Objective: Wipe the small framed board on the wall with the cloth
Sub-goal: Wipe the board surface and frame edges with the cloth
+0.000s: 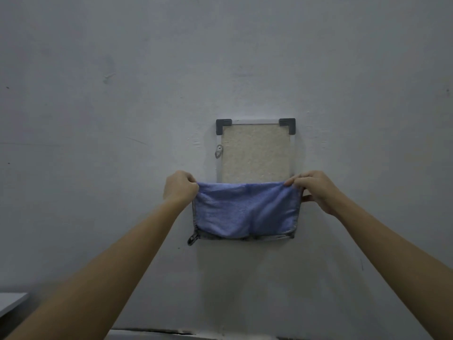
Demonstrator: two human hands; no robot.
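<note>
A small framed board [255,153] is hung on a grey wall [98,119]. It has a pale, rough-looking middle and dark corner caps at the top. A blue cloth [246,211] is held up in front of the lower part of the board, so the bottom of the board is hidden. One top corner of the cloth is pinched by the left hand [180,185], and the other top corner is pinched by the right hand [313,190]. The cloth is stretched flat between the hands and hangs down below them. Whether it touches the board cannot be told.

The cloth looks soft, light and floppy, so it will likely sag or fold if one corner is let go. It is best gripped at the corners or bunched in one hand. The board looks stiff and light, and it could probably wobble if pushed hard, so gentle rubbing is wise.
</note>
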